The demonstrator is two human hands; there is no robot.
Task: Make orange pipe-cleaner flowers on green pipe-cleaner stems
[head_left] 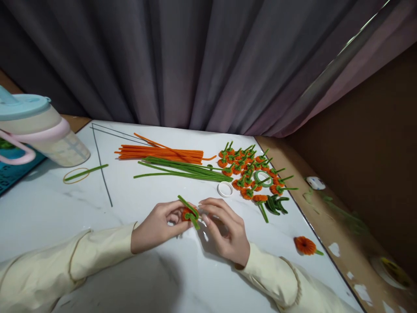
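Observation:
My left hand [156, 227] pinches a small orange pipe-cleaner flower [186, 214] between thumb and fingers. Green pipe cleaner [186, 204] is bent across the flower, with one end sticking up to the left and a shorter one pointing down. From the other side, my right hand [226, 229] has its curled thumb and fingertips closed at the flower's right edge. Its fingers partly hide what they grip there. Just beyond the hands lie a bundle of green pipe cleaners [182, 169] and a white ring [225, 189].
Orange pipe cleaners [159, 153] lie behind the green ones. Finished-looking orange flowers [239, 165] cluster at right around a green tape roll [263, 178], near dark green leaf pieces [276, 204]. One flower [305, 245] lies apart. A lidded tumbler [48, 130] stands at left.

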